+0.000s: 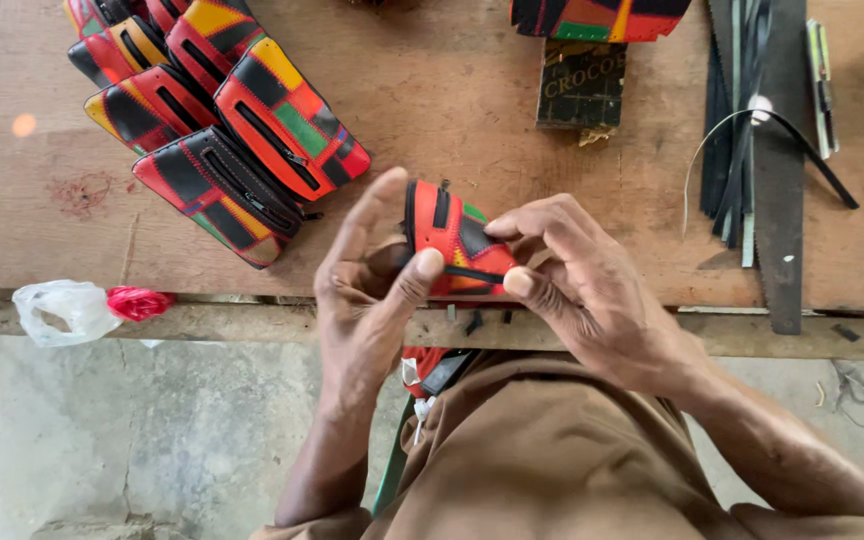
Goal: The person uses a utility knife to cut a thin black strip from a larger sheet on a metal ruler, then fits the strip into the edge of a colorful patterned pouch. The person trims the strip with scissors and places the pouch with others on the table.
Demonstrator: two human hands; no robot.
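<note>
Head view — hands: the left hand [372, 285] and the right hand [577, 275] meet over the near edge of the wooden workbench [512, 150], both on one small patchwork pouch [452, 240].
Pouch: red with black, green and yellow patches, held upright just above the bench edge, between the two hands.
Left hand fingers: thumb pressed on the pouch's lower front, the other fingers spread behind its left side — clamped on the pouch.
Right hand fingers: thumb and forefinger pinch the pouch's right edge, the remaining fingers curled beside it.
Finished pouches [222, 120]: a fanned, overlapping row of the same patchwork colours, each with a black zip, lying at the far left of the bench, well apart from the hands.
Dark box [580, 85]: flat on the bench beyond the hands, below another patchwork piece [597, 18] at the top edge.
Black strips [752, 130]: long cut lengths lying on the right side of the bench, one thin strip curving over them.
Plastic bag [62, 310]: clear with a red knot, on the lower ledge at left.
Clothing: brown garment at the bottom.
</note>
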